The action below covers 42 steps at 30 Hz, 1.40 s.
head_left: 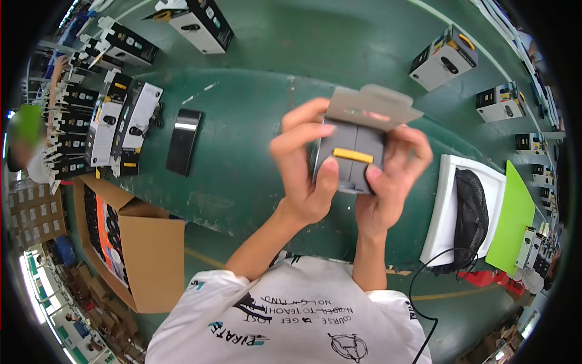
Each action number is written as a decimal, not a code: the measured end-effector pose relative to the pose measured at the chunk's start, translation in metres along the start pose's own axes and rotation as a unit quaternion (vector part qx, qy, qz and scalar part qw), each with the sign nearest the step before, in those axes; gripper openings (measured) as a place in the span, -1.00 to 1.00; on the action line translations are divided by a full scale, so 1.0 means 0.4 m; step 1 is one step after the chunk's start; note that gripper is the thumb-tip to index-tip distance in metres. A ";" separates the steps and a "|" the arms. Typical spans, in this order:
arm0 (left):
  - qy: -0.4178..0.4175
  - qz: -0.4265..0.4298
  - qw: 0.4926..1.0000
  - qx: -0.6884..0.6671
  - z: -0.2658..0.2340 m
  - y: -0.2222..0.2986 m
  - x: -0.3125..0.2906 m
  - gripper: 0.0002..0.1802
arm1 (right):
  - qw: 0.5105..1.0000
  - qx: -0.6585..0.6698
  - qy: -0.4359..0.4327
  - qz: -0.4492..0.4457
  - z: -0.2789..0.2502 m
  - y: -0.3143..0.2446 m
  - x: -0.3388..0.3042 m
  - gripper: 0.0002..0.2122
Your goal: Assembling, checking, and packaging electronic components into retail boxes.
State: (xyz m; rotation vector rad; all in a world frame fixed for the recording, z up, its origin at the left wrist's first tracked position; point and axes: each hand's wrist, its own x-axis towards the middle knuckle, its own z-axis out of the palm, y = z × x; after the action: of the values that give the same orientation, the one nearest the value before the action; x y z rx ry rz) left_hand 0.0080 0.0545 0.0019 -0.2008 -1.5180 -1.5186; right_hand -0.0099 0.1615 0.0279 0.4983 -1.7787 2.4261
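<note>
Between my two hands, above the green table, is a small dark grey carton (345, 133) with a yellow strip (353, 156) across its face. Its lid flap (370, 108) stands raised at the far end. My left hand (303, 164) grips the left side, with the thumb pressed on the face beside the strip. On the right side, my right hand (391, 176) is closed around the carton, its thumb near the strip's right end. What is inside the carton is hidden.
Left lie a black phone (183, 142) and printed cartons (136, 121); an open cardboard box (156, 261) stands nearer. Right are a white tray (444, 200) with a black mesh pouch (471, 206) and a lime-green sheet (512, 224). More cartons (442, 64) stand far off. Someone is at far left.
</note>
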 end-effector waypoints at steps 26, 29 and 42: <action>-0.107 0.093 0.989 0.039 -0.075 0.022 -0.003 -0.82 | 0.934 -0.276 -0.045 -0.223 -0.025 -0.040 -0.053 -0.81; -0.124 0.084 0.988 -0.023 -0.073 0.001 -0.017 -0.89 | 0.913 -0.327 -0.088 -0.230 -0.071 -0.042 -0.056 -0.82; -0.123 0.093 0.987 -0.038 -0.033 -0.014 -0.028 -0.59 | 0.793 -0.444 -0.076 -0.410 -0.017 -0.090 -0.065 -0.80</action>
State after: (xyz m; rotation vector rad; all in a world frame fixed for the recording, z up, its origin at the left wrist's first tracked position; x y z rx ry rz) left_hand 0.0165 0.0475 -0.0126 -0.5766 -1.5850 -1.4429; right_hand 0.0226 0.1825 0.0510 1.0374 -1.9098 0.8652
